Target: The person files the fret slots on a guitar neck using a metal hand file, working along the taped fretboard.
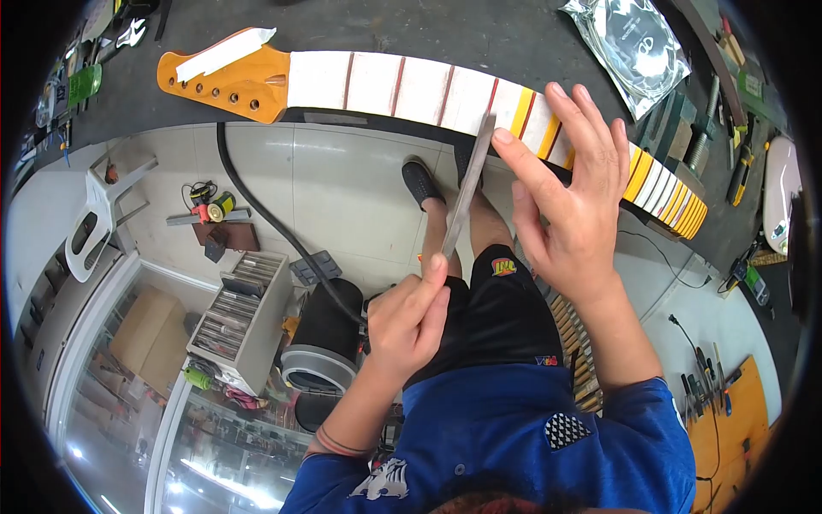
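A guitar neck (462,96) lies across the bench edge, its headstock (224,75) at the left with a strip of white tape on it. White and yellow tape covers the fingerboard between the frets. My left hand (406,315) is closed around the near end of a thin metal file (467,190). The far end of the file reaches a fret near the middle of the neck. My right hand (572,184) has its fingers spread over the neck, the index fingertip beside the file's tip. Whether that fingertip presses on the file is hard to tell.
A dark workbench (368,24) carries a clear plastic packet (632,51) and a vise (676,128) at the right. A black hose (257,201) runs down to a black cylinder (321,321). Below are a rack of files (235,308) and a white chair (103,218).
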### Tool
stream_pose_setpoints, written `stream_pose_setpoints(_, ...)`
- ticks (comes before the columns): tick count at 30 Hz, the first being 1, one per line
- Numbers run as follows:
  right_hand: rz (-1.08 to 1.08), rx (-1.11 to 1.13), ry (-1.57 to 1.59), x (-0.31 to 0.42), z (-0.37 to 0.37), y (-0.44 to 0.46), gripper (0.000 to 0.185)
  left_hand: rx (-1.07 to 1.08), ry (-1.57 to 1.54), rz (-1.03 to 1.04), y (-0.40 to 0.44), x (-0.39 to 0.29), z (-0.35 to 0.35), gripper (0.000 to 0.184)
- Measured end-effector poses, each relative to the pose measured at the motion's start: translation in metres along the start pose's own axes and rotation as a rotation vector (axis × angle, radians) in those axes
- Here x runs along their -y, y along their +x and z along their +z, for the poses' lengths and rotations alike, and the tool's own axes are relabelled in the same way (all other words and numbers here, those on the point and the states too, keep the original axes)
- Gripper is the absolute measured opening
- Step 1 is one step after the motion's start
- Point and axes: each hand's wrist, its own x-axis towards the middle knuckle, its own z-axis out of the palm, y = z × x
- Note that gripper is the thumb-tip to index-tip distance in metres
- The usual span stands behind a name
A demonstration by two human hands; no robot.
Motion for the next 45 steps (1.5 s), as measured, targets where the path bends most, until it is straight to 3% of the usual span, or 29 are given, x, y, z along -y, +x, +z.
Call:
stream_pose_setpoints(6, 0.042, -0.019, -0.01, 0.005, 0.003, 0.001, 0.066, -0.151, -0.124, 0.147, 0.129, -0.03, 0.018, 0.058)
stream_pose_setpoints(14, 0.011, 0.002, 0.001, 0.001, 0.0, 0.001, 0.069, -0.06, -0.076, 0.054, 0.02, -0.007, -0.002, 0.056)
stream_pose_setpoints(20, 0.026, -0.009, -0.02, 0.004, 0.002, 0.001, 0.068, -0.107, -0.286, 0.048, 0.124, -0.034, 0.014, 0.053)
stream_pose_setpoints(24, 0.018, -0.038, -0.014, 0.003, 0.004, 0.001, 0.066, -0.063, -0.13, 0.067, 0.077, -0.021, 0.003, 0.051)
stream_pose_setpoints(26, 0.017, -0.041, -0.003, 0.002, 0.005, 0.001, 0.067, 0.018, -0.07, -0.036, 0.015, -0.01, -0.008, 0.05)
stream_pose_setpoints(29, 0.018, -0.034, 0.002, 0.001, 0.004, -0.001, 0.067, 0.026, -0.068, -0.043, 0.021, -0.014, -0.009, 0.051)
stream_pose_setpoints(34, 0.025, -0.04, 0.002, 0.002, 0.005, 0.0, 0.068, -0.116, -0.126, 0.083, 0.131, -0.041, 0.014, 0.058)
stream_pose_setpoints(36, 0.02, -0.037, -0.007, 0.002, 0.005, -0.001, 0.068, -0.131, -0.104, 0.102, 0.126, -0.038, 0.014, 0.058)
stream_pose_setpoints(39, 0.011, -0.028, -0.001, 0.002, 0.004, 0.0, 0.069, -0.119, 0.042, 0.155, 0.056, -0.011, 0.006, 0.058)
stream_pose_setpoints(43, 0.009, -0.01, 0.014, 0.001, 0.001, 0.001, 0.07, 0.066, 0.196, -0.012, 0.022, -0.025, -0.014, 0.057)
stream_pose_setpoints(45, 0.023, -0.022, 0.009, 0.002, 0.002, 0.001, 0.069, -0.104, 0.143, 0.123, 0.064, -0.023, 0.006, 0.058)
